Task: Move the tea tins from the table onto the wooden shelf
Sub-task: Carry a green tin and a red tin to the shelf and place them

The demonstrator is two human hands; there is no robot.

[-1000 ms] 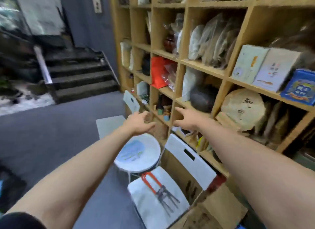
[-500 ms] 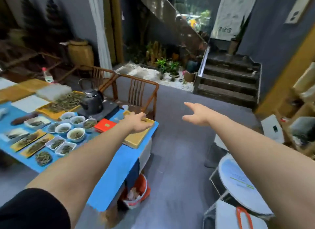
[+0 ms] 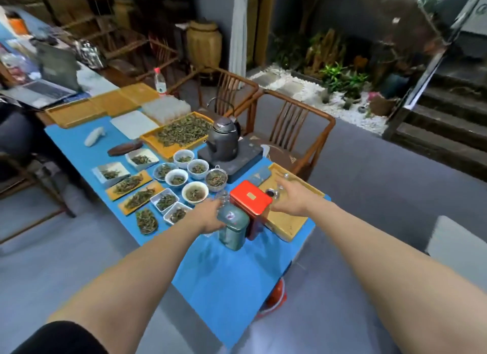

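Observation:
Two tea tins stand at the near right end of the blue table [image 3: 226,280]: a square red tin [image 3: 250,199] with a gold label, and a teal tin [image 3: 233,229] just in front of it. My left hand [image 3: 209,216] is right against the teal tin's left side with its fingers extended, and holds nothing. My right hand [image 3: 291,199] hovers just right of the red tin, above a wooden tray [image 3: 284,222], fingers spread and empty. The wooden shelf is out of view.
Several white bowls [image 3: 195,192] and dishes of tea leaves sit left of the tins. A dark kettle [image 3: 222,140] on its base stands behind them. Wooden chairs [image 3: 290,124] stand beyond the table. Grey floor lies to the right, with a white seat [image 3: 458,245] at the edge.
My view has swung from the shelf to the table. Both empty hands have come down beside the two tins, left by the teal one, right by the red one.

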